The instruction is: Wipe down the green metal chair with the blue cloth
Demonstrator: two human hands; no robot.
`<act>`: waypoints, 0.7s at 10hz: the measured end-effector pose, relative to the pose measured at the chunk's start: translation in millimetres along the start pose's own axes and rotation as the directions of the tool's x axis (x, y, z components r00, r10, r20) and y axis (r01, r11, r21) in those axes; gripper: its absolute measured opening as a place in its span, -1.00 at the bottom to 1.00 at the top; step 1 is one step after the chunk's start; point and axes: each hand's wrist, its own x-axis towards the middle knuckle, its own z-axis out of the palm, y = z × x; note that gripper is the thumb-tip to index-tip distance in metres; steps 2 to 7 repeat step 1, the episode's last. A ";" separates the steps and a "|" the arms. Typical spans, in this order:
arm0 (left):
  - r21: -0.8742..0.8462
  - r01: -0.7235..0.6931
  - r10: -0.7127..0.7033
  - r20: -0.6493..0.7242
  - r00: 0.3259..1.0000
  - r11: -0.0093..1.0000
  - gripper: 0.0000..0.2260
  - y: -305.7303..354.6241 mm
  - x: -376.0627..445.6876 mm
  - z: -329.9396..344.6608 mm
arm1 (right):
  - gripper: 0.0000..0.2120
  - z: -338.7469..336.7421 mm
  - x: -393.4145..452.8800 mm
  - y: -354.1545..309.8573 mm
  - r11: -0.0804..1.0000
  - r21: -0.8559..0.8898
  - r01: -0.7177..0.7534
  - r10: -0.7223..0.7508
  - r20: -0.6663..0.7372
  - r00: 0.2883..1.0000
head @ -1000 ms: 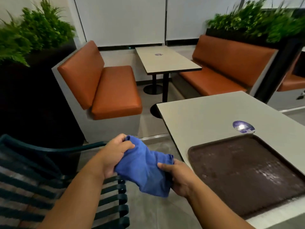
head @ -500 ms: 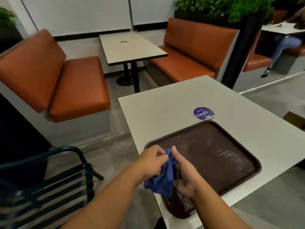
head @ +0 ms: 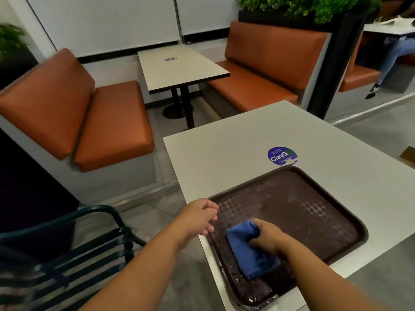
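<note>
The blue cloth (head: 249, 250) lies bunched on the near left part of a dark brown tray (head: 314, 221), and my right hand (head: 268, 237) grips its right side from above. My left hand (head: 199, 217) hovers just left of the tray over the table edge, fingers loosely curled, holding nothing. The green metal chair (head: 74, 254) with slatted seat and curved armrest stands at the lower left, apart from both hands.
The tray rests on a pale table (head: 224, 158) with a round blue sticker (head: 282, 155). Orange booth benches (head: 101, 122) and a second table (head: 179, 66) stand beyond. A seated person's legs (head: 390, 57) show at far right. Grey floor lies between chair and table.
Both hands carried the cloth from above the chair rightward onto the tray. My left hand let go of the cloth; the right hand now holds it alone against the tray.
</note>
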 end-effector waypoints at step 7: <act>-0.023 -0.025 0.025 -0.035 0.999 0.999 -0.84 3.0 2.3 -9.6 | -0.27 7.0 9.2 -16.5 0.883 -0.463 -0.080 -0.024 -0.214 0.977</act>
